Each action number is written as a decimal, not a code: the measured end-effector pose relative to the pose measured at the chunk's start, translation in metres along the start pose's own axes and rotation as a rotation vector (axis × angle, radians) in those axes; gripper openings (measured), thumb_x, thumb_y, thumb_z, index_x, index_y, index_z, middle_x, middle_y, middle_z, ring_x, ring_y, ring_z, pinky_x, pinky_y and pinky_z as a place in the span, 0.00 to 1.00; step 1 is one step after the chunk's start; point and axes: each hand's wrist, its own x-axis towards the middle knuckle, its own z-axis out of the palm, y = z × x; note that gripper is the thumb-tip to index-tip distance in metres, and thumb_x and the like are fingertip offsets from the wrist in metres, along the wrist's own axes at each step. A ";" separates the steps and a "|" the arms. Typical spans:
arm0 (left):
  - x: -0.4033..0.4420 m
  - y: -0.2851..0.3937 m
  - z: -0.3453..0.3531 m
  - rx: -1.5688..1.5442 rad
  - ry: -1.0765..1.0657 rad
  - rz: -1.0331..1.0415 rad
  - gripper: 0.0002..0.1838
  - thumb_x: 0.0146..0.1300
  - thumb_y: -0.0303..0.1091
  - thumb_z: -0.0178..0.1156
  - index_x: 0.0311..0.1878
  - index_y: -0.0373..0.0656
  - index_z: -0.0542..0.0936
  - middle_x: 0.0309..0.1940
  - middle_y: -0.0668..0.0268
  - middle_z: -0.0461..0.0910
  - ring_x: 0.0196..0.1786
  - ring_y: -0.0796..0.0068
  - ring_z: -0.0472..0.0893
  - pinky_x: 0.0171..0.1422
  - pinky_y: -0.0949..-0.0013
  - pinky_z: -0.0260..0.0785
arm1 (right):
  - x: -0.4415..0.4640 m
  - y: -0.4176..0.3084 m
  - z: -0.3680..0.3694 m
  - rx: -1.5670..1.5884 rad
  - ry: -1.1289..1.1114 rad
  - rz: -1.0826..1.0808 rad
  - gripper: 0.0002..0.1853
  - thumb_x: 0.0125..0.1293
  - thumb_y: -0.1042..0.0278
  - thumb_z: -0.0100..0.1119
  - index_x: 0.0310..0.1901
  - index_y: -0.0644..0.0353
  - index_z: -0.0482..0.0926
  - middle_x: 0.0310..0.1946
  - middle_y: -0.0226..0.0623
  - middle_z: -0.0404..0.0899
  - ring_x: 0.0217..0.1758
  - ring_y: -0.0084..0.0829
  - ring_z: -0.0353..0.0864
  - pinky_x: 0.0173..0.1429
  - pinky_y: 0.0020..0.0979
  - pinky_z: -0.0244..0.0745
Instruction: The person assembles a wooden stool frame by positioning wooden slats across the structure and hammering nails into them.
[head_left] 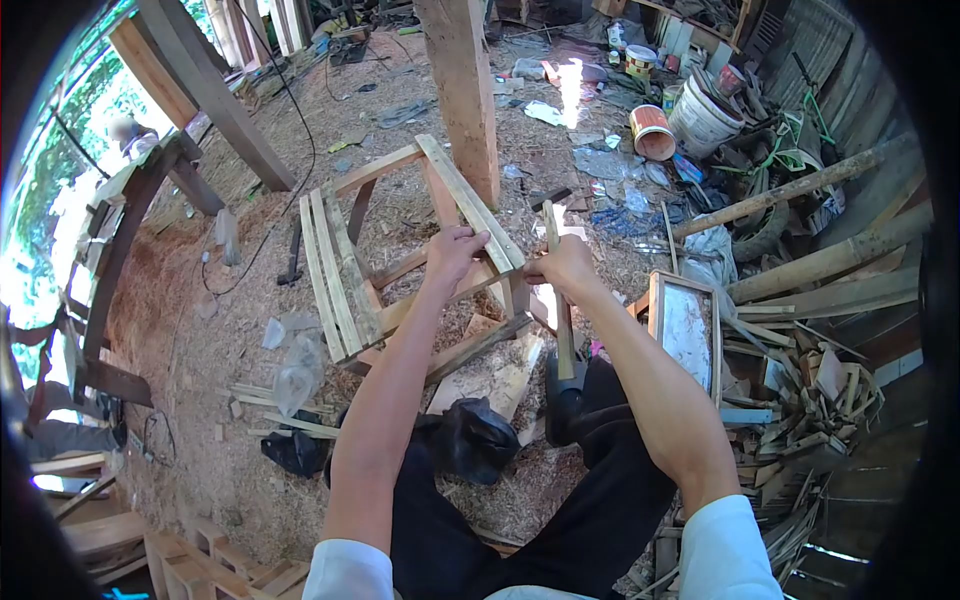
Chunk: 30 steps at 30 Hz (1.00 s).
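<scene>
In front of me stands a slatted wooden frame (345,270), like a small unfinished stool or chair, tilted on the ground. My left hand (456,256) is closed over its right-hand board (475,205), fingers curled at the edge. At that board's near corner my right hand (562,266) is closed in a pinch; whatever lies between its fingertips is too small to make out. A long wooden stick (565,335) runs behind my right hand, down to my dark boot (565,400). By the stick's upper end lies a dark block (550,198); I cannot tell whether they are joined.
A wooden post (460,100) rises just behind the frame. Buckets (653,133), poles (790,190) and scrap wood (810,400) crowd the right. A framed panel (688,335) stands near my right arm. Black plastic (478,440) lies between my legs. Another person (130,135) is far left.
</scene>
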 end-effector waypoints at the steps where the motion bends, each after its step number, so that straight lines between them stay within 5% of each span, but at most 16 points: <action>1: -0.001 0.001 0.001 0.002 -0.001 0.000 0.14 0.58 0.33 0.66 0.39 0.29 0.80 0.31 0.61 0.83 0.32 0.76 0.80 0.38 0.73 0.70 | 0.000 0.000 0.001 -0.002 0.002 -0.011 0.12 0.53 0.81 0.66 0.29 0.84 0.75 0.27 0.53 0.82 0.28 0.37 0.86 0.32 0.30 0.85; 6: 0.003 -0.005 0.001 0.075 0.076 -0.026 0.11 0.60 0.34 0.64 0.38 0.35 0.82 0.31 0.68 0.81 0.31 0.81 0.78 0.37 0.75 0.70 | 0.020 0.022 0.011 0.021 -0.032 -0.059 0.11 0.55 0.79 0.65 0.32 0.82 0.76 0.28 0.52 0.82 0.28 0.37 0.86 0.33 0.29 0.85; 8: -0.002 0.002 0.002 0.053 0.065 -0.035 0.11 0.60 0.34 0.64 0.37 0.35 0.82 0.30 0.68 0.81 0.31 0.81 0.78 0.37 0.75 0.70 | 0.039 0.042 0.020 0.003 -0.049 -0.091 0.08 0.48 0.83 0.66 0.29 0.76 0.76 0.25 0.47 0.80 0.26 0.38 0.85 0.24 0.31 0.84; 11: 0.000 0.000 0.000 0.008 0.033 -0.049 0.10 0.60 0.35 0.64 0.36 0.36 0.82 0.30 0.69 0.81 0.32 0.81 0.78 0.39 0.73 0.70 | 0.005 0.005 0.017 0.145 -0.095 0.022 0.07 0.56 0.82 0.62 0.34 0.80 0.76 0.27 0.51 0.82 0.28 0.36 0.86 0.32 0.28 0.85; 30: -0.002 0.000 0.000 -0.031 0.017 -0.035 0.12 0.60 0.33 0.63 0.40 0.31 0.82 0.31 0.64 0.82 0.32 0.77 0.80 0.39 0.73 0.72 | 0.006 0.007 0.019 0.156 -0.064 -0.001 0.08 0.56 0.83 0.62 0.35 0.79 0.75 0.29 0.50 0.82 0.28 0.36 0.85 0.32 0.28 0.85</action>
